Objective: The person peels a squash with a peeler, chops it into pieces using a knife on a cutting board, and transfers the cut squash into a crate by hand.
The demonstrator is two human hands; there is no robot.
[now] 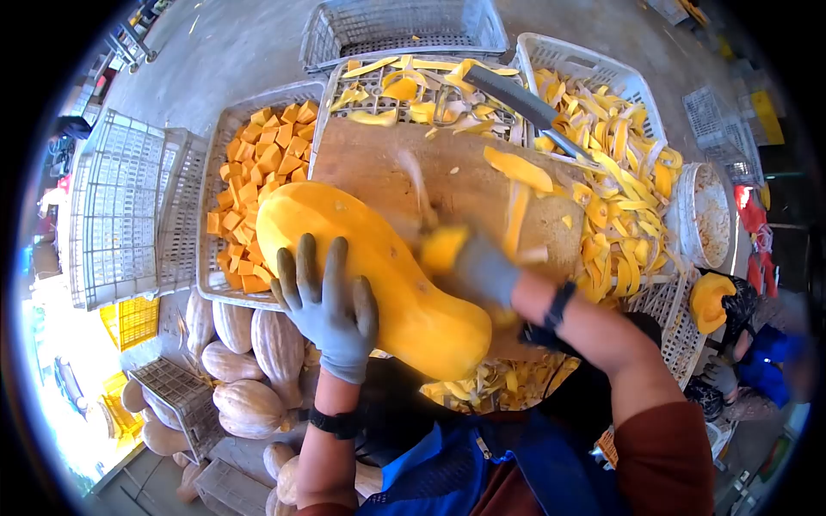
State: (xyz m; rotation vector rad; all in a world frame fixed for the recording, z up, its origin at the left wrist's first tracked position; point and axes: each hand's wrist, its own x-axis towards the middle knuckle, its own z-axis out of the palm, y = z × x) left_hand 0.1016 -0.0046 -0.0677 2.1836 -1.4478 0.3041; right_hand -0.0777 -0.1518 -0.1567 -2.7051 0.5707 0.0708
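A large peeled butternut squash (pixel 370 258) lies slantwise over the near left of a wooden cutting board (pixel 361 155). My left hand (pixel 331 314), in a grey glove with dark fingers, holds the squash from its near left side, fingers spread over the surface. Beyond the squash's far right side is my right hand (pixel 473 262), gloved and smeared by motion. Its fingers look curled around something too blurred to name. A pale strip of peel (pixel 416 185) blurs just past them. More peel (pixel 519 169) lies on the board, and a broad-bladed knife (pixel 512 95) rests at its far edge.
Orange squash cubes fill a crate (pixel 204 258) at left. Peelings heap in another crate (pixel 650 107) at far right and spill along the board. Whole squashes (pixel 277 344) lie on the floor at lower left. Stacked crates (pixel 116 206) stand farther left. Another person's gloved hand (pixel 718 374) shows at right.
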